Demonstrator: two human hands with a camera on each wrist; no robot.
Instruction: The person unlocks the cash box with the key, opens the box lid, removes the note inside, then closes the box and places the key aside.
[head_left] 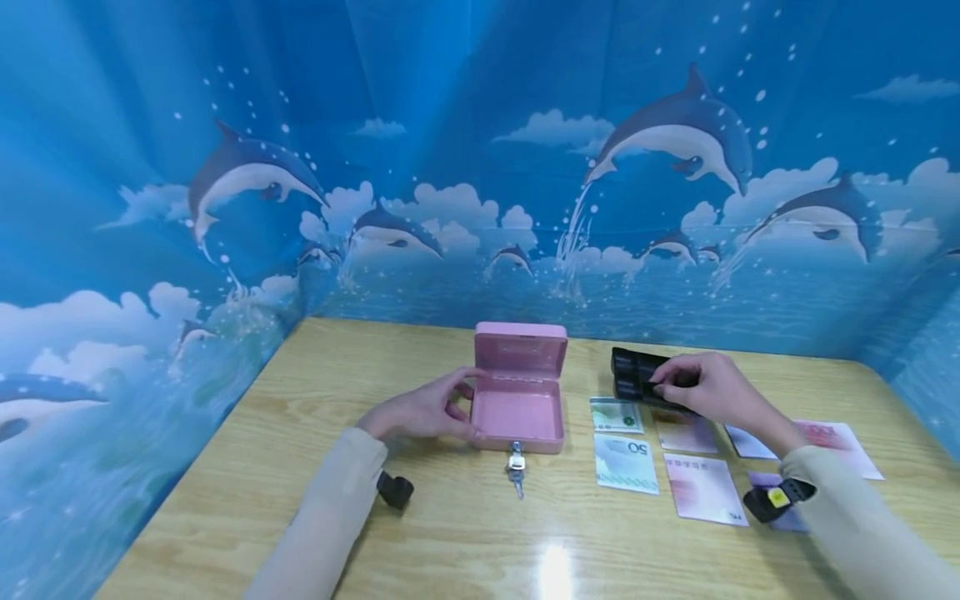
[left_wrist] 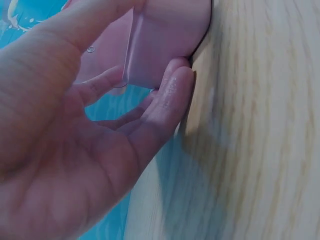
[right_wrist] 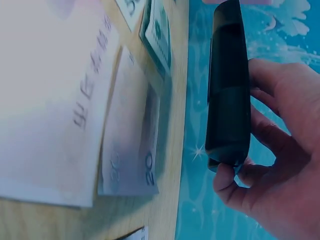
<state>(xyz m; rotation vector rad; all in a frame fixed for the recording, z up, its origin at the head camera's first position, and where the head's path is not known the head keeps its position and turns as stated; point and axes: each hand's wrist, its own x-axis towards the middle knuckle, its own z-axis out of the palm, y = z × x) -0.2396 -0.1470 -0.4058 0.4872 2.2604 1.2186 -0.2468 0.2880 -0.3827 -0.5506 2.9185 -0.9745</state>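
A pink cash box [head_left: 517, 415] stands with its lid [head_left: 521, 350] raised, its visible inside bare. In its front lock sits a key [head_left: 517, 475] on a small ring. My left hand [head_left: 431, 408] holds the box by its left side, fingers bent around the corners; one fingertip [left_wrist: 177, 92] is low by the table in the left wrist view. With my right hand [head_left: 708, 387] I grip a black compartment tray [head_left: 633, 375]. The right wrist view shows this tray [right_wrist: 227, 90] edge-on, fingers and thumb at its side and end.
Right of the box lie banknotes in rows: a green note [head_left: 617, 415], a 50 note [head_left: 627, 463], a pale purple note [head_left: 703, 489] and a red note [head_left: 836, 446]. The wooden table [head_left: 442, 533] ends at a dolphin-print curtain [head_left: 450, 275].
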